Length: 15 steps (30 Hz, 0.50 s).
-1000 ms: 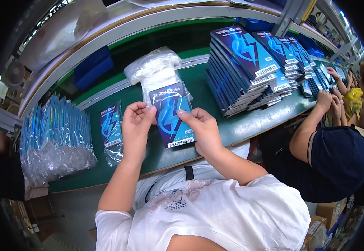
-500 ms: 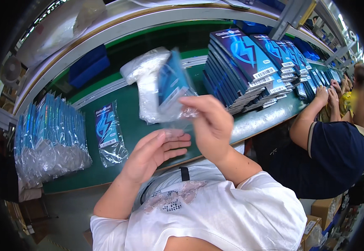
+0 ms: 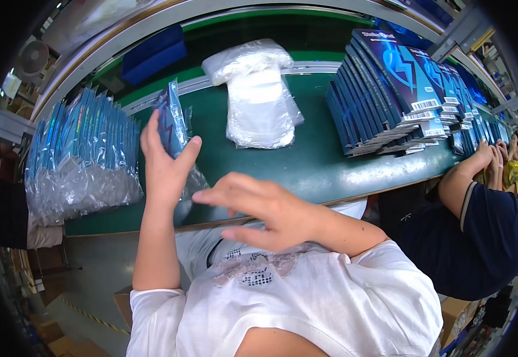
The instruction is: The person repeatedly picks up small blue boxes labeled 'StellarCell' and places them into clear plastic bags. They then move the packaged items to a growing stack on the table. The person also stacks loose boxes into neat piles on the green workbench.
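My left hand [image 3: 167, 169] is wrapped round a thin blue box in a clear plastic bag [image 3: 176, 122], standing nearly upright on the green table. Whether a second bagged box is in this grip I cannot tell. The loose end of the bag hangs below it, beside the thumb. My right hand [image 3: 265, 208] is over the table's near edge with fingers stretched apart and nothing in them. Left of my left hand, a row of bagged blue boxes [image 3: 83, 140] stands packed on edge. A pile of clear plastic bags [image 3: 259, 113] lies beyond my right hand.
Tall stacks of unbagged blue boxes [image 3: 390, 83] rise at the right. Behind the table sits a dark blue bin [image 3: 154, 55] under a shelf. A co-worker in a dark shirt [image 3: 479, 232] works at the far right. The table's front edge [image 3: 330, 201] runs before me.
The bagged box has left my right hand, which is now lower and empty. My left hand has moved left and grips a bagged box. The box lying flat at left no longer shows there.
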Motion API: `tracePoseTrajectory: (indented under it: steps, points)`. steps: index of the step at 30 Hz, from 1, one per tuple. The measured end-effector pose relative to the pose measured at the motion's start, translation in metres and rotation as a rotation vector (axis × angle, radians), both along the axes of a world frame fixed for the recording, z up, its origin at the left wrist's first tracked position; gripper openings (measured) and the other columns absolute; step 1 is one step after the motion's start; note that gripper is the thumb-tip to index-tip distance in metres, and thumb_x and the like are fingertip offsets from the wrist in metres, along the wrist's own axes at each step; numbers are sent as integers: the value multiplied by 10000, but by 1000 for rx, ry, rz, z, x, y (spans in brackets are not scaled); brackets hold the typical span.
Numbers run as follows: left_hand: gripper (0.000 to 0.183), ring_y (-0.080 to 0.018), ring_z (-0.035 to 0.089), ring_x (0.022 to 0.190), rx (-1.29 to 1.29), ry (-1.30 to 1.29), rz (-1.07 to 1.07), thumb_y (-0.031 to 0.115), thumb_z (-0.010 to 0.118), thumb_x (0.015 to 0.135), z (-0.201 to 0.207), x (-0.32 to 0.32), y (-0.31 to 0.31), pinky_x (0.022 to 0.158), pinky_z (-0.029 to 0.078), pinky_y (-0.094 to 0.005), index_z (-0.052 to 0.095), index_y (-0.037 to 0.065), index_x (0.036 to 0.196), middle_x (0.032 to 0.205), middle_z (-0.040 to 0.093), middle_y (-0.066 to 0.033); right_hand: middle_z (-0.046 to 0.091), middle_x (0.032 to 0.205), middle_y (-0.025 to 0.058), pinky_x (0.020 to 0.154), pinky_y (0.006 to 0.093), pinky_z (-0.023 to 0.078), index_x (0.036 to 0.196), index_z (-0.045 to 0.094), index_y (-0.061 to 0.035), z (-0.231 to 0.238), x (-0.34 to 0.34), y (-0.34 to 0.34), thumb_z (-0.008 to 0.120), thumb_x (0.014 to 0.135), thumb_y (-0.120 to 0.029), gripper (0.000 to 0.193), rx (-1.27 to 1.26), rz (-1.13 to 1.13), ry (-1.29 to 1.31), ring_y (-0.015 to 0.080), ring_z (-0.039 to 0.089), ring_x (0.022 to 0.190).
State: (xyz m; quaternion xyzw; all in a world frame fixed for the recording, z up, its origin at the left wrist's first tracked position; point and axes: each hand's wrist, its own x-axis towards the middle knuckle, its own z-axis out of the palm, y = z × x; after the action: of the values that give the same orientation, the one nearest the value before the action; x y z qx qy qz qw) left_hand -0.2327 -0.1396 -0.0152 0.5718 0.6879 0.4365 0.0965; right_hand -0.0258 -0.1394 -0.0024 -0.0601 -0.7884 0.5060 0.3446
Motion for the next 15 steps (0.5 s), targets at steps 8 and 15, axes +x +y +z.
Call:
tracePoseTrajectory:
  steps: [8, 15]
  points:
    - [758, -462, 357, 1211, -433, 474, 234, 343, 677, 724, -24, -18, -3, 967, 346, -522, 353, 68, 1351, 1366, 280, -295, 581, 948, 140, 676, 331, 494, 1139, 563, -6, 37, 36, 19, 636, 763, -40, 384, 166, -229, -14, 258, 592, 781]
    - [773, -461, 347, 1226, -362, 432, 319, 383, 649, 735, -36, -29, 20, 984, 342, -504, 349, 8, 1340, 1363, 282, -315, 636, 930, 181, 664, 289, 495, 1104, 568, 94, 100, 89, 38, 466, 887, -85, 300, 512, -979, 284, 188, 615, 725]
